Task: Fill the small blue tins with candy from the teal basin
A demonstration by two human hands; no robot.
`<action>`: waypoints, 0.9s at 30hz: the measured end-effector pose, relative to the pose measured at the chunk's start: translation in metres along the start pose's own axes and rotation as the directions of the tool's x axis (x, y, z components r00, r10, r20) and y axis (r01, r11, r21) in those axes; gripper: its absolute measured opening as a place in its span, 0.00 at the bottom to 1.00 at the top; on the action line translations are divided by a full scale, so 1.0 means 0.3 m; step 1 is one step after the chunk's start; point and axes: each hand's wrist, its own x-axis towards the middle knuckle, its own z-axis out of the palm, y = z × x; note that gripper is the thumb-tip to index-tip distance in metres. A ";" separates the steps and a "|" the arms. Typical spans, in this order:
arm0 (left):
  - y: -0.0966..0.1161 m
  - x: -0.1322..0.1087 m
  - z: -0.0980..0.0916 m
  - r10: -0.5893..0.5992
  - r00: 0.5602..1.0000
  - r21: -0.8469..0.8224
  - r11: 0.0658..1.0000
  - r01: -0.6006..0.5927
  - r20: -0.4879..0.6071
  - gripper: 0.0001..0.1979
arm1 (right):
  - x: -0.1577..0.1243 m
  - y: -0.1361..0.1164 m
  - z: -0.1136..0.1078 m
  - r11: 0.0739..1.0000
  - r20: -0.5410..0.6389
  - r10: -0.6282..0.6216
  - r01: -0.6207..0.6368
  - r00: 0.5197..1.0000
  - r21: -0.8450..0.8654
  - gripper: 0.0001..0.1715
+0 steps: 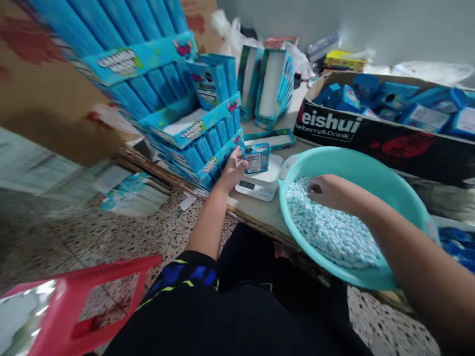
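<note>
A small blue printed box (pixel 257 158) stands on a white kitchen scale (pixel 260 180). My left hand (pixel 233 170) is at the box's left side, thumb near its lower corner and fingers closed against its edge. My right hand (pixel 322 189) is over the turquoise basin (pixel 378 163), just above a heap of small pale blue and white candies (pixel 330 227). Its fingers are curled closed, and what they hold, if anything, is hidden.
Stacked display trays (pixel 193 128) of blue boxes rise left of the scale. Behind it lie a flat tray (pixel 272 138) and upright ones (pixel 272 84). A black carton (pixel 334 123) of blue boxes stands behind the basin. A red plastic stool (pixel 70 296) is at lower left.
</note>
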 end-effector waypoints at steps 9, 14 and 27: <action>0.012 -0.002 -0.021 -0.151 0.984 -0.302 0.937 0.173 0.093 0.57 | 0.010 0.005 -0.024 0.998 -0.115 0.055 -0.052 0.992 0.026 0.07; 0.044 -0.012 -0.011 -0.092 0.986 -0.238 0.963 0.123 0.140 0.48 | 0.026 0.023 -0.008 0.999 -0.093 0.032 -0.031 0.995 0.017 0.08; 0.364 0.034 -0.025 0.480 0.859 0.406 0.760 -0.508 0.177 0.20 | 0.070 0.057 0.037 0.998 0.141 0.066 -0.065 0.988 -0.013 0.19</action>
